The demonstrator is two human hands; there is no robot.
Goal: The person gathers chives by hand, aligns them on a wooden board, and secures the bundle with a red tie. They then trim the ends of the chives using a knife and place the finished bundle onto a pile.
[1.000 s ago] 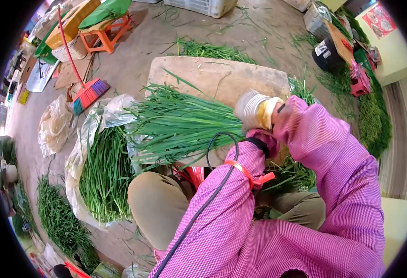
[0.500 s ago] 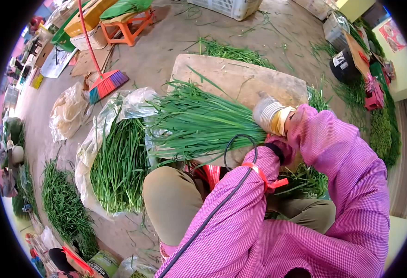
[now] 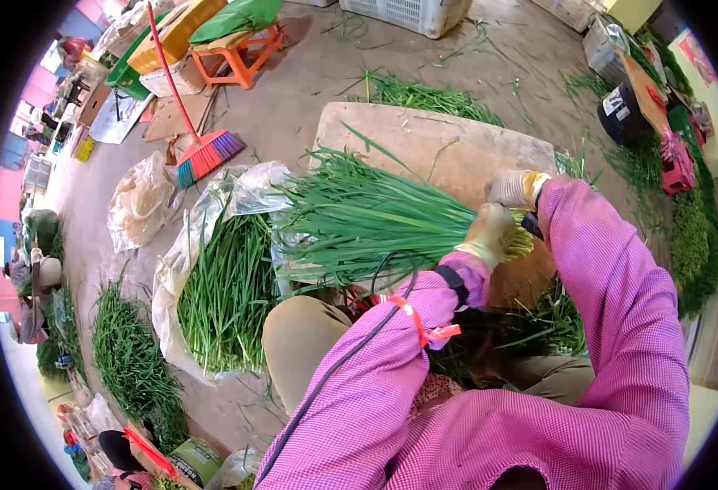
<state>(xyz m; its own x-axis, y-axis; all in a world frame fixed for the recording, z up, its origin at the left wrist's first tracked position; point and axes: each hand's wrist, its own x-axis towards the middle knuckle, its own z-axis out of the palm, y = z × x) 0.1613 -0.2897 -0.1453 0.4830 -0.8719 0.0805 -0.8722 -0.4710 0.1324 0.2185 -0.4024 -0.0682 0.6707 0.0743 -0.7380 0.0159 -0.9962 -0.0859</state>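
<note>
The left hand fingers are clamping the chive bunch at its firmer root end; the right hand is closing beside them; the limp leaves are probably flopping.

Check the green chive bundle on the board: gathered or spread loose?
Gathered at the root end: the gloved left hand is closed around the green chive bundle. Its leaf tips fan out over the wooden board.

Broom (orange stool behind)
</note>
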